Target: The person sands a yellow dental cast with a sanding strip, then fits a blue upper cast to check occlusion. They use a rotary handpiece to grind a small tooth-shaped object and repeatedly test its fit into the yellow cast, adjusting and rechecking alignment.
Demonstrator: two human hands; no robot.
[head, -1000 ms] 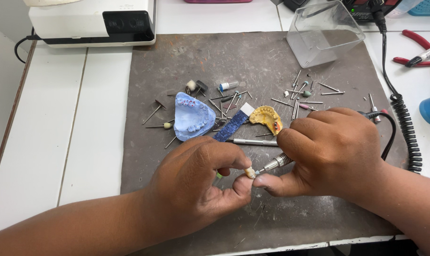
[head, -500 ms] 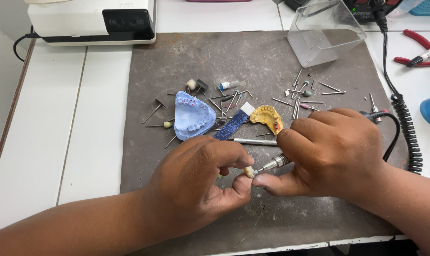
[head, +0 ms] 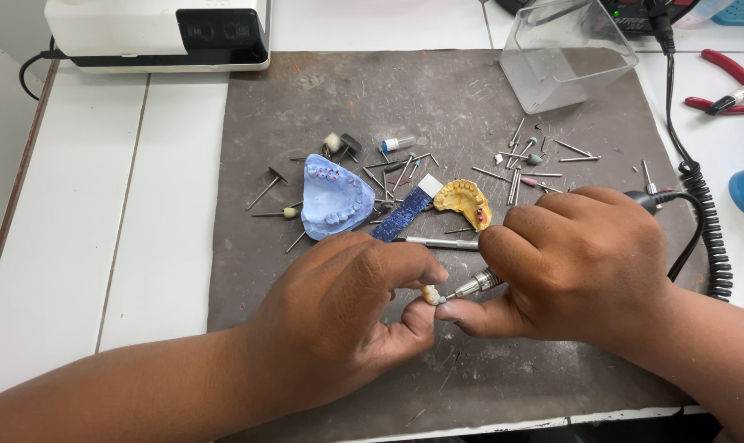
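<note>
Near the front edge of the scuffed grey mat (head: 306,107), left hand (head: 347,316) pinches a tiny cream-coloured tooth piece (head: 430,294) between thumb and fingertips. Right hand (head: 581,262) is wrapped tight around a ribbed metal handpiece (head: 475,285), its tip touching the piece.

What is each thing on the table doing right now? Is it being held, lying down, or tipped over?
left hand: pinching a small tooth piece
right hand: gripping the handpiece, tip at the tooth piece
blue tooth model: lying loose on the grey mat
yellow tooth model: lying loose
clear box: tilted, looks empty
small burs: scattered
red pliers: lying untouched
</note>
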